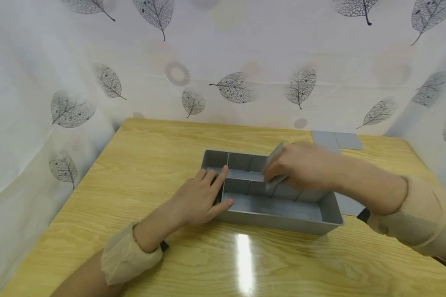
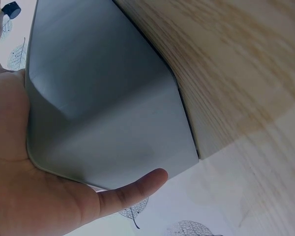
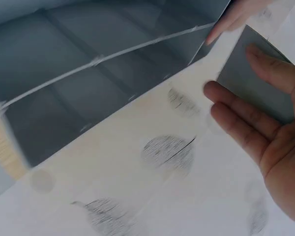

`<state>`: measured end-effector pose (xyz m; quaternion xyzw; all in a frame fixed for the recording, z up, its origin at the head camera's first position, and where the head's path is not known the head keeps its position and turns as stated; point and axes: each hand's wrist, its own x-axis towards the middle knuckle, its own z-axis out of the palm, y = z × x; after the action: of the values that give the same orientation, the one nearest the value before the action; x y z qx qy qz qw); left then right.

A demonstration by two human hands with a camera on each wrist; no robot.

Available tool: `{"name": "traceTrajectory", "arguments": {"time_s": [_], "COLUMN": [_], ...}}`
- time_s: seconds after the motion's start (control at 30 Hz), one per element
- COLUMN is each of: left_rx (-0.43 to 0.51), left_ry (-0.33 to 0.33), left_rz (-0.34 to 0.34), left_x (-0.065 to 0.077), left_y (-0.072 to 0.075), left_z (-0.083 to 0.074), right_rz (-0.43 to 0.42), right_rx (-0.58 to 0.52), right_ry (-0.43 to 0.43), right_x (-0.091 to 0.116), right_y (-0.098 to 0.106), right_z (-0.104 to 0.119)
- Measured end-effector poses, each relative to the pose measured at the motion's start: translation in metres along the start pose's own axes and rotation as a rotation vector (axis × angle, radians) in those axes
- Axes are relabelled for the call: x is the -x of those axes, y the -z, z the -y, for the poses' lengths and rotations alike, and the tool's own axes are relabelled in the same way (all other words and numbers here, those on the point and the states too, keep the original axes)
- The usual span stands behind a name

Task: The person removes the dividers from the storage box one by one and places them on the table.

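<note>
A grey rectangular box [image 1: 278,222] stands on the table, split lengthwise by a long partition, with a short divider near its left end. My right hand [image 1: 304,165] pinches a thin grey divider panel [image 1: 276,156] between thumb and fingers, tilted above the back row of the box. In the right wrist view the same panel [image 3: 260,73] lies against the fingers, apart from the box. My left hand [image 1: 195,202] rests over the left end of the box, index finger straight at the short divider. In the left wrist view its thumb [image 2: 137,189] is stretched out along the box's outer wall [image 2: 103,98].
Several flat grey panels [image 1: 348,141] lie on the table at the back right, and another grey panel [image 1: 349,205] shows beside the box's right end. The wooden table [image 1: 134,161] ends at a white leaf-patterned cloth [image 1: 215,49] behind and at the sides.
</note>
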<state>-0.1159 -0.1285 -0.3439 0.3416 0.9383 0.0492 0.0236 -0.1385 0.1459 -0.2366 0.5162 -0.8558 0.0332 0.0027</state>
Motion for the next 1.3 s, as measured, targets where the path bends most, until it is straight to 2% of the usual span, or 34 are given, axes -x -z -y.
{"name": "traceTrajectory", "arguments": {"time_s": [0.17,0.3,0.4,0.47,0.57,0.73,0.83,0.93,1.07,1.3], "left_rx": [0.011,0.003,-0.004,-0.008,-0.011,-0.009,-0.012,-0.013,-0.008,-0.009], "left_ry": [0.002,-0.004,-0.005,-0.005,-0.003,0.004,0.006,0.007,0.005,0.002], "left_rz": [0.009,0.004,0.0,-0.002,0.0,0.002,0.006,0.012,0.015,0.009], "left_x": [0.001,0.001,0.0,0.0,0.0,0.0,0.0,0.0,0.0,-0.001], "left_y": [0.0,-0.002,-0.003,-0.003,-0.002,-0.002,-0.002,-0.002,-0.003,-0.004], "left_z": [0.0,0.0,0.0,0.0,0.0,0.0,0.0,0.0,0.0,0.0], "right_rz": [-0.15,-0.294,-0.399,-0.441,-0.415,-0.269,-0.221,-0.177,-0.164,-0.239], "right_rx": [0.101,0.207,0.266,0.282,0.231,0.09,0.048,0.006,-0.06,-0.151], "right_ry": [-0.002,-0.02,-0.069,-0.122,-0.262,-0.602,-0.72,-0.777,-0.822,-0.835], "right_x": [0.024,0.05,0.072,0.088,0.114,0.156,0.177,0.193,0.207,0.217], "right_y": [-0.007,-0.021,-0.032,-0.04,-0.05,-0.064,-0.077,-0.091,-0.109,-0.123], "right_z": [-0.038,-0.073,-0.097,-0.112,-0.13,-0.154,-0.167,-0.177,-0.185,-0.189]}}
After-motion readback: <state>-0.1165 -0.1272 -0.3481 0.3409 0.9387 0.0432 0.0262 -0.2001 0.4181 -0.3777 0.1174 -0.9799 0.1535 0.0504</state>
